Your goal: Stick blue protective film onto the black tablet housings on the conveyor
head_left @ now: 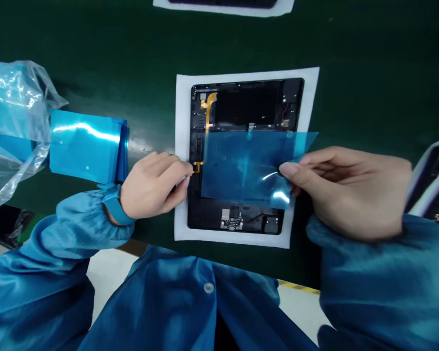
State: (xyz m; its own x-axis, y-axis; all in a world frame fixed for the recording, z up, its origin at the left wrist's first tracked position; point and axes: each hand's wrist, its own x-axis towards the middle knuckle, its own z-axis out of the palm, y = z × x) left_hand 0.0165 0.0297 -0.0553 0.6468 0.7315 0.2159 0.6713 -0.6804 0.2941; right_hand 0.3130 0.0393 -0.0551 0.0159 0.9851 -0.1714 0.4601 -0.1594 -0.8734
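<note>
An opened black tablet frame with bare circuitry lies on a white foam pad on the dark green surface. A translucent blue film sheet hovers over its middle. My right hand pinches the sheet's right edge between thumb and fingers. At the frame's left edge, my left hand is curled, its fingertips pinched at the sheet's left side by an orange flex cable.
A stack of blue film sheets lies at the left, partly in a clear plastic bag. Another padded device sits at the right edge, and a third pad at the top. The surface's near edge runs below the pad.
</note>
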